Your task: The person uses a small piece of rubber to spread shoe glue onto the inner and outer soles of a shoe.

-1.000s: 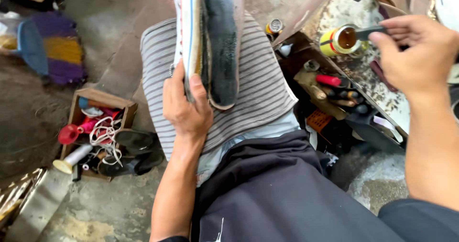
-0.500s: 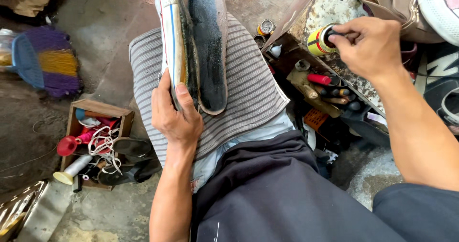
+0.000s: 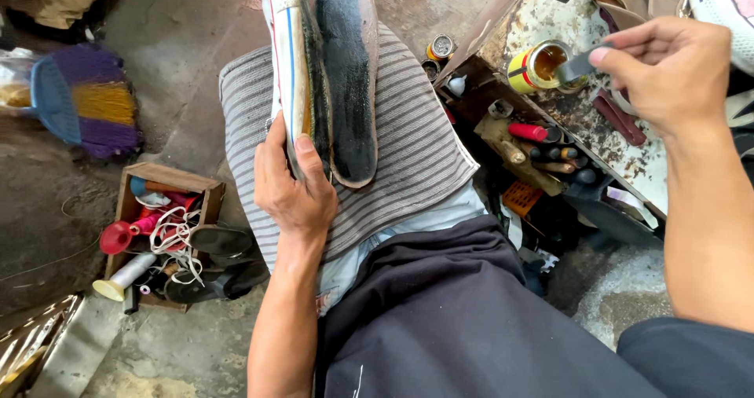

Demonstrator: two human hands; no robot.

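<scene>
Now the striped cloth (image 3: 416,131) over the lap carries the shoe (image 3: 287,60), lying on its side with the dark sole (image 3: 345,76) peeled open next to it, same spot as half a second ago. Left hand (image 3: 290,186) keeps its grip on the shoe's heel end, fingers wrapped around the white edge, thumb (image 3: 312,162) pressed against the gap between upper and sole; no shift there. The change is on the right: the right hand (image 3: 675,76), which a second ago was just reaching over the cluttered workbench (image 3: 628,154) and then closed in on the glue can (image 3: 538,64), now sits a bit higher and pinches a thin grey flat tool (image 3: 577,64) between thumb and fingers, tip dipped at the can's open mouth with amber glue visible inside. Looks like glue is being loaded onto the tool, so the sole is not coated yet. Leftward on the floor, wooden box (image 3: 169,237) of thread spools and a purple broom (image 3: 86,99), untouched.
</scene>
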